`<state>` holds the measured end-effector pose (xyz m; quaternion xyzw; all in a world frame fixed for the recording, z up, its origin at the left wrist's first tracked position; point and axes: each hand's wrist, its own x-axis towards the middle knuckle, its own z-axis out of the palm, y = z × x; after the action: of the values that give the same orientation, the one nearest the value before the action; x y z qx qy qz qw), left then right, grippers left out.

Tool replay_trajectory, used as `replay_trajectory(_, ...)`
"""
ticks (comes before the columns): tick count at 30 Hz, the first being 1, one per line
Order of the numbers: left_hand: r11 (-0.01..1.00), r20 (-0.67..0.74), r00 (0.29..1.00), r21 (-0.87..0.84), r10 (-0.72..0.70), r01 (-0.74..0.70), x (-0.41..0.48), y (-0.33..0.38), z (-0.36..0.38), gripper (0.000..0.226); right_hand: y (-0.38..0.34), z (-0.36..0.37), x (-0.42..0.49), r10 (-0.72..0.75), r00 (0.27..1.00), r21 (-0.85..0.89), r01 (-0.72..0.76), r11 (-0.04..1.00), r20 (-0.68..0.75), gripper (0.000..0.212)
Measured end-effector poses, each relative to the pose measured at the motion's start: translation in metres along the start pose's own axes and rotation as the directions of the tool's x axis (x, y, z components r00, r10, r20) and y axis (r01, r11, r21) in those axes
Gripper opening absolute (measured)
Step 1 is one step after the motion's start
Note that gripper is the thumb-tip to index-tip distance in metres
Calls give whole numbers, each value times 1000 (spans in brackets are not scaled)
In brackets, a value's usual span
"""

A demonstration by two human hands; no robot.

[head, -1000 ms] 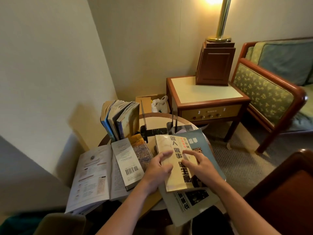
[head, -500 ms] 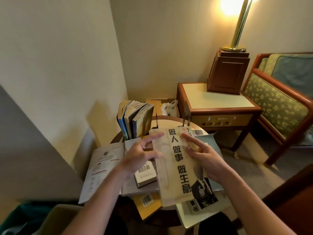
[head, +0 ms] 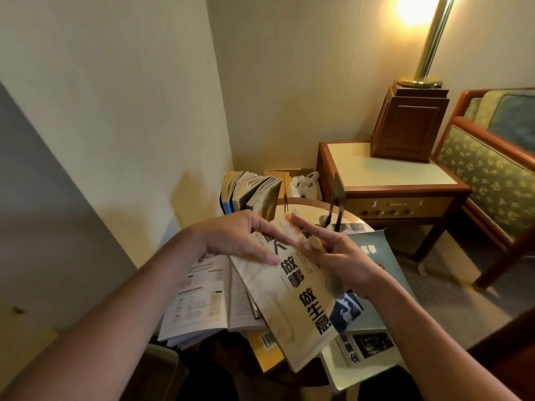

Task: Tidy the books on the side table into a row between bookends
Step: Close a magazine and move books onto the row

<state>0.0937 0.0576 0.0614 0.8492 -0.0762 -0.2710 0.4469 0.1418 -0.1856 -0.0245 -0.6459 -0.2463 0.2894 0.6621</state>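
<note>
Corner furnishings: a lit brass lamp (head: 431, 39) rises from a dark wooden plinth (head: 409, 123) standing on a cream-topped cabinet (head: 388, 169) with knobs along its front. Right of it, a wood-framed armchair (head: 489, 180) in green floral fabric; left of it, a white plastic bag (head: 305, 183) beside a cardboard box (head: 285, 173).

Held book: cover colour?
Cream book, bold black characters on the cover; head view.
</note>
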Motion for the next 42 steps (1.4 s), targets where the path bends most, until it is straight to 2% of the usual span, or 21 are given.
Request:
replay_trajectory(3,997,-87,993,16,75,-73,2,-10,8,40,3,9,5,-91,991,-97,82,992,-93,51)
replay_trajectory(6,994,-199,974,9,109,-109,5,-16,9,39,10,21,13,-228,953,-377,140,916,-200,53)
replay_trajectory(9,991,-276,952,37,135,-130,7,-18,2,38,28,24,24,-386,900,-746,112,656,-204,62)
replay_trajectory(11,991,-331,935,10,128,-132,8,-19,-6,37,43,22,28,-448,875,-843,92,529,-186,65)
replay_trajectory(14,987,-423,903,-91,80,-130,9,-17,-16,34,62,16,30,-464,860,-869,48,492,-215,66)
replay_trajectory(17,997,-531,845,-7,59,-74,16,-14,-24,32,84,-3,34,-397,880,-893,-63,446,-261,64)
replay_trajectory(20,992,-633,773,123,50,36,26,-13,-31,31,109,-31,35,-222,899,-882,-276,382,-378,68)
replay_trajectory(22,971,-695,718,198,44,131,35,-13,-38,29,123,-51,33,-74,869,-829,-436,350,-489,72)
replay_trajectory(24,948,-737,674,242,42,205,44,-14,-46,26,134,-68,30,28,831,-786,-535,309,-555,73)
replay_trajectory(29,952,-832,554,172,4,253,68,-15,-65,25,149,-88,22,0,844,-813,-517,268,-536,79)
replay_trajectory(34,922,-853,519,245,57,301,100,-8,-77,28,161,-88,21,-90,835,-824,-509,249,-543,84)
replay_trajectory(38,929,-869,490,233,65,289,131,-11,-84,28,167,-90,24,-110,822,-816,-520,253,-558,83)
replay_trajectory(42,897,-885,455,274,94,347,160,-20,-86,29,168,-90,24,-120,817,-814,-524,253,-563,83)
